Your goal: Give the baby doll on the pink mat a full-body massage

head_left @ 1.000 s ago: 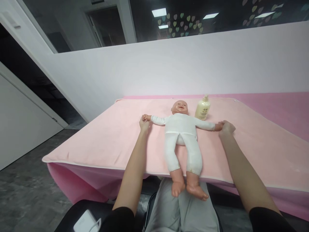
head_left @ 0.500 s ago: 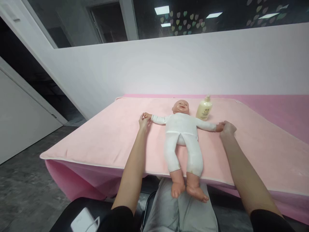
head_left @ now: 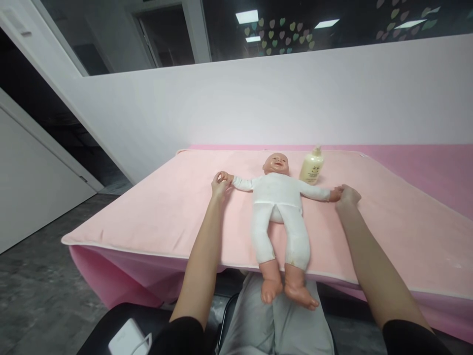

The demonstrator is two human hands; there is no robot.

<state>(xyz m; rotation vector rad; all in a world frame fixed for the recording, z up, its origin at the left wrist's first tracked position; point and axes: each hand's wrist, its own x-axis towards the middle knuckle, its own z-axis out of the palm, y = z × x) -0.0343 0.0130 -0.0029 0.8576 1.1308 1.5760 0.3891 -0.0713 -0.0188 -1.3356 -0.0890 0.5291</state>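
Note:
A baby doll (head_left: 279,197) with a white cloth body lies on its back, its arms stretched out to both sides. Its bare feet hang past the table's near edge, above my lap. My left hand (head_left: 220,185) is closed on the doll's hand at the left. On the other side, my right hand (head_left: 349,195) grips the doll's other hand, with the fingertips partly hidden. Beside the doll's head, to the right, stands a pale yellow pump bottle (head_left: 311,166).
A light pink mat (head_left: 148,212) covers the table over a darker pink cloth (head_left: 436,182). Behind it rises a white wall (head_left: 258,103) with a window above. A white device with a cable (head_left: 127,339) rests on a black seat at lower left.
Almost nothing differs; the view has shifted very slightly. Both hands keep hold of the doll's hands, and its arms stay spread.

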